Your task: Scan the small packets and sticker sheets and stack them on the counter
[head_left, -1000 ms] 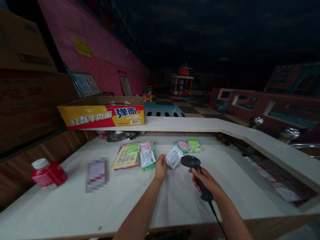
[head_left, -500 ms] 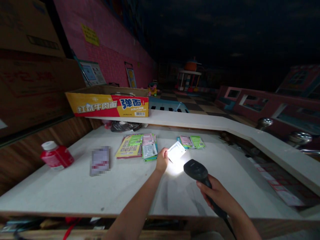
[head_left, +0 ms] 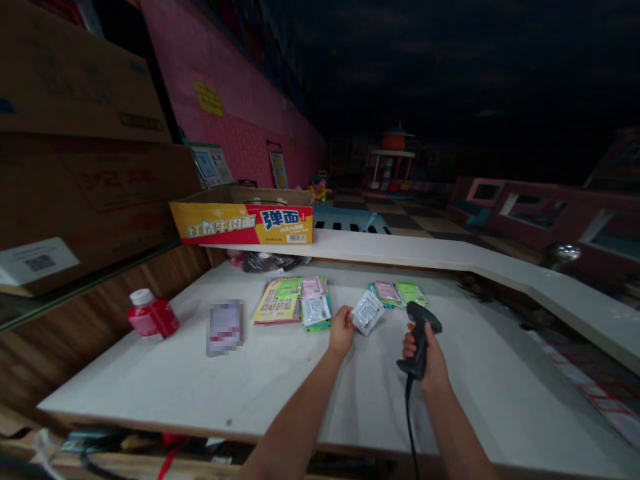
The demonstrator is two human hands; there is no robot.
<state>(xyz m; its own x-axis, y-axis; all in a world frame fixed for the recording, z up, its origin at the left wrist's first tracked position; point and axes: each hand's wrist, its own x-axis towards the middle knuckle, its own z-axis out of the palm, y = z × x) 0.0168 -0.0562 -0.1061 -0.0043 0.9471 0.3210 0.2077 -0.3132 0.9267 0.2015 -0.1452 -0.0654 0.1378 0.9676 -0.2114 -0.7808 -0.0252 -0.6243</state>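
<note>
My left hand (head_left: 342, 331) pinches the edge of a small white packet (head_left: 369, 312) and holds it over the white counter (head_left: 280, 387). A black barcode scanner (head_left: 419, 341) with a cable is gripped by its handle in my right hand (head_left: 434, 357), upright, to the right of the packet. Behind the packet lies a small group of pink and green packets (head_left: 399, 292). Left of my left hand, more packets (head_left: 315, 309) in green, pink and white overlap a yellow printed sheet or booklet (head_left: 275, 303).
A red bottle with a white cap (head_left: 151, 316) and a blurred-out flat item (head_left: 225, 327) are on the counter's left. A yellow and red carton (head_left: 245, 223) sits on the raised ledge (head_left: 400, 249). Brown boxes (head_left: 90, 193) are stacked at far left.
The scanner has turned upright and moved away from the packet, and its bright light on the packet is gone. The packet is tilted differently in my left hand. The view has shifted left.
</note>
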